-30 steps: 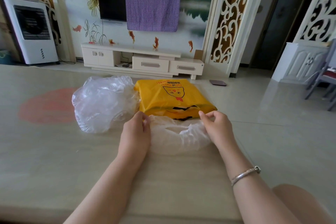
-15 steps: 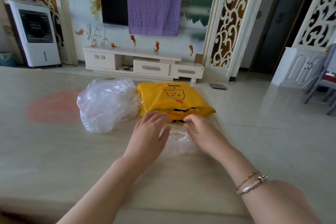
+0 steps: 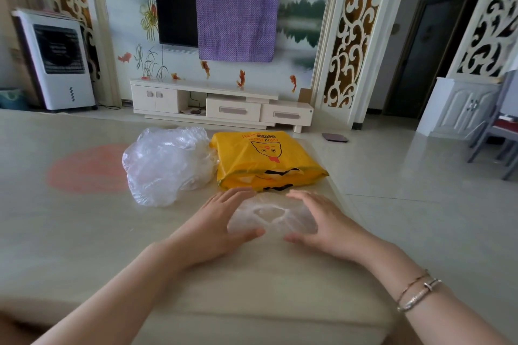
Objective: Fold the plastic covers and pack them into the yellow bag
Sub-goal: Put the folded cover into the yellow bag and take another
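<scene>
A small clear plastic cover [image 3: 272, 217] lies flat on the beige table [image 3: 84, 232], just in front of the yellow bag [image 3: 263, 162]. My left hand [image 3: 221, 224] rests palm down on its left edge, fingers spread. My right hand [image 3: 322, 221] presses its right edge the same way. Neither hand grips anything. The yellow bag lies flat with a cartoon face printed on it. To its left sits a crumpled heap of clear plastic covers [image 3: 168, 162].
The table's right edge [image 3: 344, 193] runs close beside the yellow bag and my right hand. A pink round mark [image 3: 87, 168] shows on the tabletop at left. Beyond the table stand a white TV cabinet [image 3: 221, 106] and a white air cooler [image 3: 56, 59].
My hands pinched the cover's two ends, came together over it, and now lie spread flat on its sides. The cover looks smaller and flatter than one second ago.
</scene>
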